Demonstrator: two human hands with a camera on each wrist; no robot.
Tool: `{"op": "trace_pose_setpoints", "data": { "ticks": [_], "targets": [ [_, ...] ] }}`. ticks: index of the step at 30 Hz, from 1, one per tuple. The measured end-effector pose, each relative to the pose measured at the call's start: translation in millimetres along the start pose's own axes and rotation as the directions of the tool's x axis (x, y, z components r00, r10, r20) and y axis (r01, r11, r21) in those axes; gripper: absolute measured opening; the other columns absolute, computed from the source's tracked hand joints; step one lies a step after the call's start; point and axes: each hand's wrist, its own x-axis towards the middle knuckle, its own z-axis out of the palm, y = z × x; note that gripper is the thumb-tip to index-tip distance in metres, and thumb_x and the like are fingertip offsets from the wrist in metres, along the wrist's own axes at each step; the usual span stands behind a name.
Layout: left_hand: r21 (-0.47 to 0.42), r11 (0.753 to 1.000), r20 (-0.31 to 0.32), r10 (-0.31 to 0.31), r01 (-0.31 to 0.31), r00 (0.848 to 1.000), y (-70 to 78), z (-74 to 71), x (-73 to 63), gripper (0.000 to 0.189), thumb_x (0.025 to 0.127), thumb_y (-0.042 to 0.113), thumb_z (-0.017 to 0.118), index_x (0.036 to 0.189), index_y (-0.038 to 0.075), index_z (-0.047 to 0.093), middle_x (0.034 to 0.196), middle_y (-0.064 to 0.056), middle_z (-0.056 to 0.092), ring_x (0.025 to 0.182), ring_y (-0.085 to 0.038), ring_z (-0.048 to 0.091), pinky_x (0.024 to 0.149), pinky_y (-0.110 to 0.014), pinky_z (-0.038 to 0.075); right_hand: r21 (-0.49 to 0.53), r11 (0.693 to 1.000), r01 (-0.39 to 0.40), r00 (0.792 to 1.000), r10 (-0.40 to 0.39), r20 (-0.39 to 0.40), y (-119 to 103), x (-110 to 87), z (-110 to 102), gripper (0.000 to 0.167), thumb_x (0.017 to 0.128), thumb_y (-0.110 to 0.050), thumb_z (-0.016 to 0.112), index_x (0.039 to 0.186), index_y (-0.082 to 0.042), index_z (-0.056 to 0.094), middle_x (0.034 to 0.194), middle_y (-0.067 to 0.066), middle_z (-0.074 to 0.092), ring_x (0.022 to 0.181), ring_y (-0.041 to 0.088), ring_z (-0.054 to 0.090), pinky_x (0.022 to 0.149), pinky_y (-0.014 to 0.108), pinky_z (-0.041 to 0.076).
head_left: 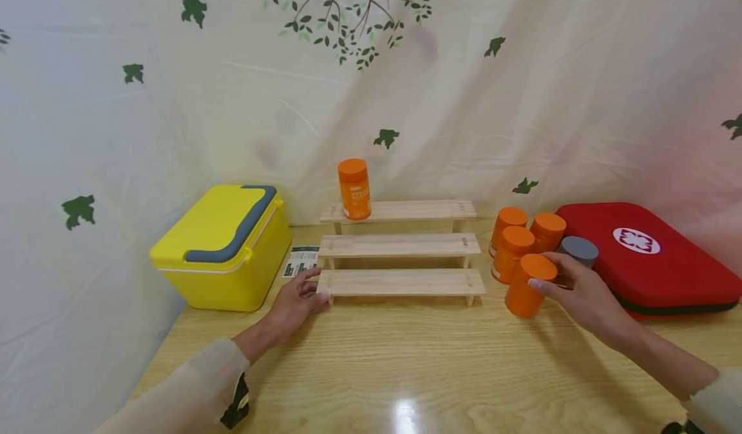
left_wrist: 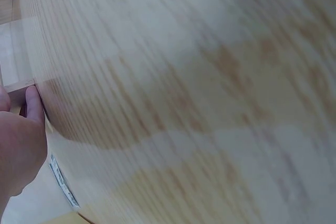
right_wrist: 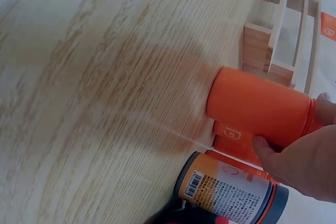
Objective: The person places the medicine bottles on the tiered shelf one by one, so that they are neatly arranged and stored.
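Note:
In the head view a three-step wooden rack (head_left: pixel 400 283) stands mid-table. My left hand (head_left: pixel 294 302) grips the left end of its lowest step, thumb in front; the left wrist view shows finger and thumb at that wooden end (left_wrist: pixel 21 86). At the right, my right hand (head_left: pixel 594 302) holds an orange bottle (head_left: pixel 524 295) upright between thumb and fingers near its lid. The right wrist view shows the same bottle (right_wrist: pixel 257 106) close over the table. Behind it stand three more orange bottles (head_left: pixel 513 254) and a grey-lidded bottle (head_left: pixel 580 248). Another orange bottle (head_left: pixel 355 192) stands on the top step, left side.
A yellow box (head_left: pixel 217 260) with a grey handle stands left of the rack, with a printed card (head_left: pixel 301 260) between them. On the right lies a red case (head_left: pixel 614 247) with a white emblem. A leaf-patterned cloth (head_left: pixel 324 112) hangs behind the table.

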Motion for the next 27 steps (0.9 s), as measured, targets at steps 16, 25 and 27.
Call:
{"op": "trace_pose_setpoints", "data": {
  "ticks": [16,25,27],
  "targets": [
    [-0.013,1.000,-0.003,-0.006,0.006,1.000,-0.9,1.2,0.3,0.059,0.091,-0.003,0.059,0.145,0.009,0.038,0.125,-0.018,0.060,0.107,-0.025,0.062,0.088,-0.033,0.054,0.003,1.000,-0.005,1.000,0.005,-0.025,1.5,-3.8,0.3,0.069,0.093,-0.038,0.063,0.142,0.002,0.036,0.133,0.027,0.048,0.110,0.042,0.054,0.081,0.036,0.058],
    [-0.032,0.999,0.000,0.000,0.000,1.000,-2.5,0.2,1.1,0.058,0.092,-0.003,0.059,0.145,0.008,0.038,0.124,-0.019,0.060,0.106,-0.025,0.062,0.088,-0.034,0.055,-0.011,0.999,0.046,0.999,-0.046,-0.027,-14.7,-12.2,-13.3,0.062,0.091,-0.033,0.067,0.140,-0.001,0.043,0.129,0.025,0.053,0.107,0.044,0.058,0.076,0.034,0.059],
    [-0.025,1.000,-0.003,0.002,-0.002,1.000,-2.5,0.0,1.2,0.058,0.092,-0.003,0.059,0.145,0.008,0.038,0.124,-0.019,0.060,0.106,-0.025,0.062,0.088,-0.034,0.055,-0.002,0.998,0.067,0.997,-0.067,-0.029,-20.0,-12.9,-16.2,0.062,0.091,-0.031,0.067,0.141,-0.001,0.043,0.128,0.025,0.055,0.104,0.041,0.060,0.073,0.028,0.059]
  ]
}}
